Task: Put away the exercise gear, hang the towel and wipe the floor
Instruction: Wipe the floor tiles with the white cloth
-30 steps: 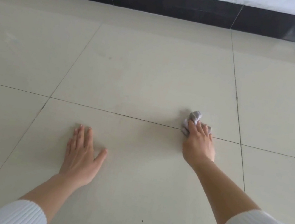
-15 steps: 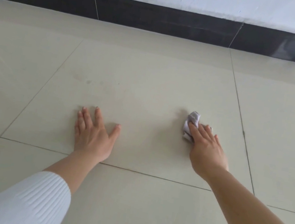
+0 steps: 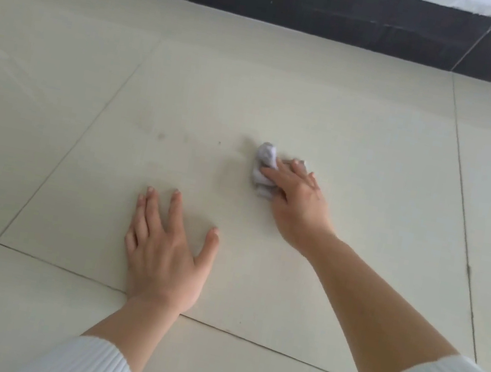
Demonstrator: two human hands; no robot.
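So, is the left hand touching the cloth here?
Apart. The head view shows the left hand flat on the floor, with a clear gap to the grey cloth that the right hand grips.

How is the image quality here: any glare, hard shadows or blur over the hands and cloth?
Head view: soft, even light, only faint shadows beside the cloth and the left hand; head view, a pale reflection on the dark skirting at upper right; the right hand holding the cloth is slightly soft but readable; the frame sits tilted, skirting running slantwise.
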